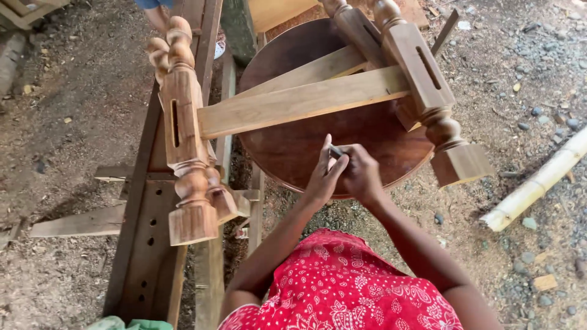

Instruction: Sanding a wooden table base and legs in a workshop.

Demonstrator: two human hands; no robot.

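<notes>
A: Where's the small dark tool [335, 151]?
B: Pinched between both hands over the round tabletop [293, 153]; left hand [324, 174] and right hand [361, 174] each have their grip clenched on it.
A: Its long axis?
B: It points toward ten o'clock, at the rail [299, 101] just beyond.
</notes>
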